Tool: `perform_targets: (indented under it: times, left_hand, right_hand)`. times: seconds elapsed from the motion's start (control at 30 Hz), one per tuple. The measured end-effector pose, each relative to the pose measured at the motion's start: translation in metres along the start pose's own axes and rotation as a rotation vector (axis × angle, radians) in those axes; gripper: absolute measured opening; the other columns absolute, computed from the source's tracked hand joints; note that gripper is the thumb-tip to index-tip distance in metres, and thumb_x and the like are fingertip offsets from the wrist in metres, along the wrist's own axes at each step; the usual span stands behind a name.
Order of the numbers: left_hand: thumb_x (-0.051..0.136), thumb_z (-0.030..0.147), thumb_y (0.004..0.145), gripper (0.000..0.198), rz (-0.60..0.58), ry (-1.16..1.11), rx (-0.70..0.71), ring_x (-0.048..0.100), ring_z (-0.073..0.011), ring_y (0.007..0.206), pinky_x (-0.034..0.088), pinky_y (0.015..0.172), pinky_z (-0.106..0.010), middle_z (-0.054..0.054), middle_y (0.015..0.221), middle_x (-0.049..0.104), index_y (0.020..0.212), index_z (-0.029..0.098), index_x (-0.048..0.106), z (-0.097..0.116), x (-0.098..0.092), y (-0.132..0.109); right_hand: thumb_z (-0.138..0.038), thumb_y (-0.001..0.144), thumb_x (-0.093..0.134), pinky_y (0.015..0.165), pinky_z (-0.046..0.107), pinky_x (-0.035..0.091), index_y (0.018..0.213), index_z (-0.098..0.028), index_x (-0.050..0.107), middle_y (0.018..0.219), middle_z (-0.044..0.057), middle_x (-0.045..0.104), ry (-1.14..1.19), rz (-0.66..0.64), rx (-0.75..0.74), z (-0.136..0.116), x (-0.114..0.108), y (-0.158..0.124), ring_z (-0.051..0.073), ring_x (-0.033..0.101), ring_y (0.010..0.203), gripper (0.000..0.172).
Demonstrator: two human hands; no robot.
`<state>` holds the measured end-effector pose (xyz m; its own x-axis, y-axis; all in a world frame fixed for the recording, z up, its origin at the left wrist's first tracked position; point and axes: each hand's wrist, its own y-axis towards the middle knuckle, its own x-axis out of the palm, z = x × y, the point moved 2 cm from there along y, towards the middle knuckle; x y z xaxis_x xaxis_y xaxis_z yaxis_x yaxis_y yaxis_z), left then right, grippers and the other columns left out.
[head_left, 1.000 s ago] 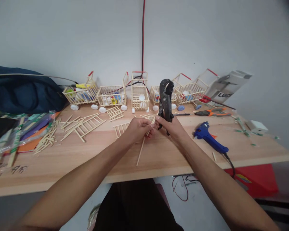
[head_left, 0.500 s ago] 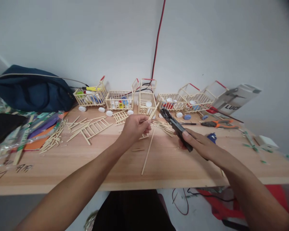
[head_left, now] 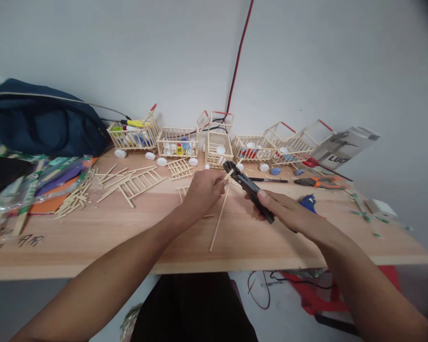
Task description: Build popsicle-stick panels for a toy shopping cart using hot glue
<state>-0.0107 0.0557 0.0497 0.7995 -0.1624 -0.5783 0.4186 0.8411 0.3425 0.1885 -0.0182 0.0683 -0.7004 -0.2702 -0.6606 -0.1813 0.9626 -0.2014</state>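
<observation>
Between the fingertips of my left hand is a thin wooden stick, its tip slanting up and right. My right hand grips dark grey pliers, whose jaws are at the stick's end; I cannot tell whether they bite on it. A long loose stick lies on the table below my hands. To the left are a ladder-shaped stick frame and a smaller stick lattice. Behind my hands stands a small stick-built shopping cart.
More stick carts with small coloured things line the wall. At left are a blue bag, loose sticks and plastic-wrapped packs. At right lie orange-handled pliers, a blue object and a white box.
The pliers in my right hand have moved left, up to the stick in my left hand. The stick now points more to the right. The whole view has shifted slightly.
</observation>
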Motion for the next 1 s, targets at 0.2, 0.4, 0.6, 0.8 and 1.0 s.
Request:
perform_targets:
  times: [0.2, 0.4, 0.6, 0.8, 1.0]
  left_hand:
    - [0.056, 0.014, 0.082, 0.028, -0.013, 0.044, 0.006, 0.050, -0.0114, 0.054, 0.032, 0.058, -0.024, 0.002, 0.052, 0.057, 0.055, 0.015, 0.058, -0.002, 0.001, 0.000]
    - [0.054, 0.012, 0.081, 0.029, -0.055, 0.120, -0.001, 0.047, -0.0119, 0.054, 0.029, 0.058, -0.025, 0.001, 0.051, 0.055, 0.053, 0.015, 0.056, -0.002, 0.001, 0.000]
    - [0.053, 0.011, 0.082, 0.029, -0.074, 0.181, 0.012, 0.045, -0.0125, 0.054, 0.029, 0.059, -0.026, 0.001, 0.052, 0.053, 0.053, 0.015, 0.055, 0.003, 0.001, 0.000]
    - [0.053, 0.015, 0.085, 0.029, -0.070, 0.273, 0.016, 0.044, -0.0137, 0.055, 0.028, 0.059, -0.027, -0.002, 0.055, 0.055, 0.056, 0.015, 0.058, 0.005, 0.001, -0.001]
    - [0.049, 0.019, 0.088, 0.028, -0.095, 0.406, 0.035, 0.053, -0.0174, 0.062, 0.030, 0.059, -0.028, -0.008, 0.067, 0.065, 0.066, 0.015, 0.065, -0.002, 0.007, -0.003]
  right_hand:
    - [-0.072, 0.089, 0.032, 0.064, 0.031, 0.043, 0.084, -0.018, 0.059, 0.070, 0.004, 0.059, -0.065, 0.045, 0.003, -0.001, 0.002, 0.000, 0.017, 0.055, 0.065, 0.061]
    - [-0.072, 0.089, 0.031, 0.057, 0.029, 0.040, 0.088, -0.015, 0.063, 0.070, 0.006, 0.061, -0.198, 0.110, 0.020, -0.004, 0.001, -0.001, 0.017, 0.056, 0.063, 0.065]
    - [-0.071, 0.088, 0.032, 0.053, 0.029, 0.037, 0.085, -0.015, 0.065, 0.063, 0.005, 0.059, -0.268, 0.155, 0.016, -0.011, 0.002, -0.003, 0.018, 0.055, 0.058, 0.065]
    - [-0.069, 0.089, 0.031, 0.056, 0.029, 0.036, 0.073, -0.018, 0.058, 0.064, 0.006, 0.062, -0.361, 0.190, 0.029, -0.017, 0.003, -0.003, 0.019, 0.058, 0.062, 0.059]
    - [-0.067, 0.091, 0.027, 0.063, 0.030, 0.038, 0.072, -0.020, 0.054, 0.072, 0.009, 0.066, -0.424, 0.175, 0.052, -0.013, 0.008, -0.002, 0.022, 0.062, 0.069, 0.058]
